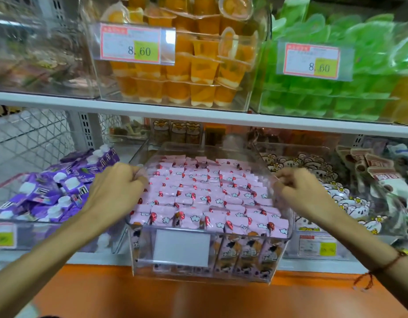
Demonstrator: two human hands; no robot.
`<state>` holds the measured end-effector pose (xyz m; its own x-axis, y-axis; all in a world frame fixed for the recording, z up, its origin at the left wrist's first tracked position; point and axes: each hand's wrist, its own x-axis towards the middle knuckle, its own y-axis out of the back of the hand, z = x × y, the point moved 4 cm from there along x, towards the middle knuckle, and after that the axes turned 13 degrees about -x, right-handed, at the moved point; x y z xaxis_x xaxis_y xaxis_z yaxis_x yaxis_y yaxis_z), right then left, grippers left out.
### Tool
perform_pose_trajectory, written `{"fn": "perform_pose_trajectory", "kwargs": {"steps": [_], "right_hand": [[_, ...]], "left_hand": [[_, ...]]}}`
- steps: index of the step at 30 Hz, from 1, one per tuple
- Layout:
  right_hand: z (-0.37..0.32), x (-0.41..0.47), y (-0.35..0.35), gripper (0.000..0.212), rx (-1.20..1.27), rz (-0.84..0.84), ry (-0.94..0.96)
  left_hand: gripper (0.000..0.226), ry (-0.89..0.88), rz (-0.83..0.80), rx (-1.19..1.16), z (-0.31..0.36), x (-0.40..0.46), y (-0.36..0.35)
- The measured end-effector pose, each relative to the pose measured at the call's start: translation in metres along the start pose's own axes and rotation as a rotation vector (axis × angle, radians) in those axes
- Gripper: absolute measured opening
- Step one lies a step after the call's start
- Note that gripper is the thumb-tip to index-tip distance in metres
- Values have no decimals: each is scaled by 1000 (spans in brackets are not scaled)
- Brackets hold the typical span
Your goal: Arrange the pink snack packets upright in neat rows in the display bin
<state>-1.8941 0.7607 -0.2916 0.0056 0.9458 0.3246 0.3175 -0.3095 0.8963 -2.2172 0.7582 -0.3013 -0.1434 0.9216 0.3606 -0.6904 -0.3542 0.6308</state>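
Observation:
A clear plastic display bin (249, 269) sticks out from the lower shelf, filled with pink snack packets (203, 193) standing upright in several tidy rows. My left hand (117, 187) grips the bin's left wall with curled fingers. My right hand (299, 191) grips the right wall the same way. A blank white label holder (181, 247) sits on the bin's front face. The fingertips of both hands are partly hidden behind the walls.
A bin of purple pouches (58, 191) stands to the left, a bin of white cartoon packets (350, 203) to the right. The upper shelf (152, 109) carries orange jelly cups (187, 72) and green jelly packs (336, 88). An orange ledge (106, 292) runs below.

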Motion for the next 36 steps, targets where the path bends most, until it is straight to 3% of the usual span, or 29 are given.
{"fn": "perform_pose_trajectory", "kwargs": {"steps": [5, 8, 16, 19, 22, 24, 27, 36], "right_hand": [[-9, 20, 2, 18, -56, 50, 18], [-11, 30, -16, 18, -104, -7, 26], [-23, 39, -20, 15, -499, -66, 35], [-44, 12, -10, 27, -470, 133, 328], [-51, -35, -21, 46, -378, -63, 564], [-41, -50, -35, 50, -471, -107, 540], [-40, -47, -43, 44, -501, -44, 534], [-41, -53, -57, 42, -498, -74, 528]], "left_hand": [[20, -62, 31, -36, 3, 27, -2], [20, -60, -1, 20, -9, 30, -17], [19, -67, -59, 144, -20, 30, -28], [18, -34, -139, 145, -20, 32, -26], [20, -5, -213, 45, -26, 27, -24], [23, -35, -163, 27, -28, 20, -22], [24, -79, -48, 88, -26, 16, -24], [34, -112, -40, 142, -26, -1, -34]]}}
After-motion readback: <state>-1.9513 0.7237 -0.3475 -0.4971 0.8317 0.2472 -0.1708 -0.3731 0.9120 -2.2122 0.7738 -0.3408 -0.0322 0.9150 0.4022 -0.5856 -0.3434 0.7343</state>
